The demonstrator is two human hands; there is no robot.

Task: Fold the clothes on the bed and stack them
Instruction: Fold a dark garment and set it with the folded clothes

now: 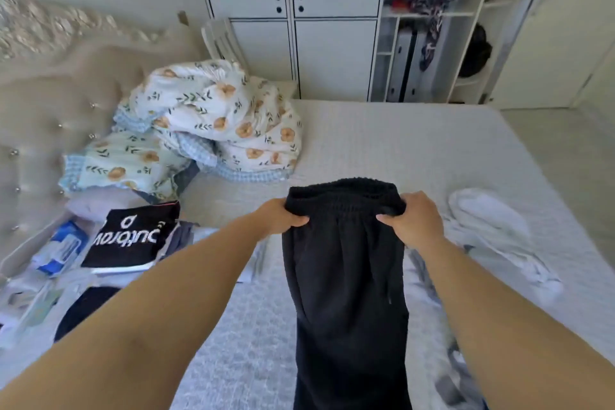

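You hold the black trousers (pixel 346 270) by the waistband, one hand at each end. Your left hand (pixel 279 218) pinches the left corner, thumb in front and fingers curled behind the cloth; your right hand (pixel 412 221) grips the right corner the same way. Held so, the waistband is spread flat and the legs hang straight down toward you, one seemingly over the other, which suggests you are lining them up before laying them on the bed (pixel 382 143). The drawstring dangles near the right side, so mind it does not bunch inside a fold.

The trousers hang over the bare middle of the bed, a sensible spot to set them down. To your left lies a folded black shirt (pixel 133 236) with white lettering on top of other pieces, probably the stack where these will go. A rumpled white garment (pixel 489 220) waits on your right, near your right hand, likely not yet folded. The flowered quilt (pixel 206 123) is heaped by the headboard, well apart from your work. The task looks partly done: some pieces stacked, this one in hand, at least one left.
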